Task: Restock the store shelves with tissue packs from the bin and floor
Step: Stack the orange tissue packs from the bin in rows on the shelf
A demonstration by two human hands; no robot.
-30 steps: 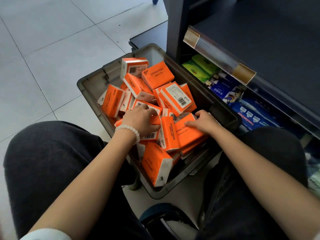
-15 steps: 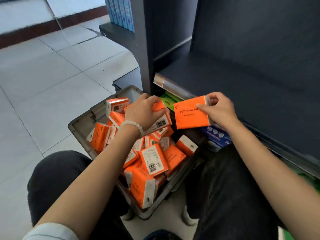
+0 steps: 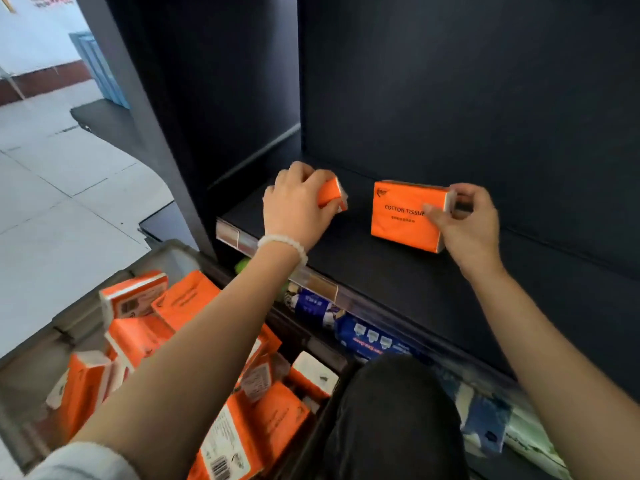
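Both hands up at the dark shelf [image 3: 398, 271], landmark for everything here. Right hand [image 3: 465, 225]: grip clamped on an orange tissue pack [image 3: 403, 216], fingers and thumb pinching its right end. Pack stands upright on the shelf board, long face toward the camera, "COTTON TISSUE" print readable. Left hand [image 3: 298, 206]: grip clamped on a second orange pack [image 3: 332, 197], fingers curled over the top, only the right end of the pack pokes out from under the hand. That pack sits at the left part of the shelf, near the side panel; cannot tell if it touches the board. The two packs are apart, a gap of bare shelf between them. White bead bracelet [image 3: 282, 242] on the left wrist, over the shelf's front edge. Clear price strip [image 3: 239, 239] runs along that front edge.

Below and left of the shelf: grey bin [image 3: 166, 254] on the floor, full of loose orange tissue packs [image 3: 138, 336] lying at all angles, some barcode side up. Left forearm crosses over the bin. Under the shelf, a lower level holds blue packs [image 3: 367, 336], partly hidden. A knee in dark trousers [image 3: 391, 410] is in front of that lower level. Light tiled floor [image 3: 52, 202] left of the shelf unit.
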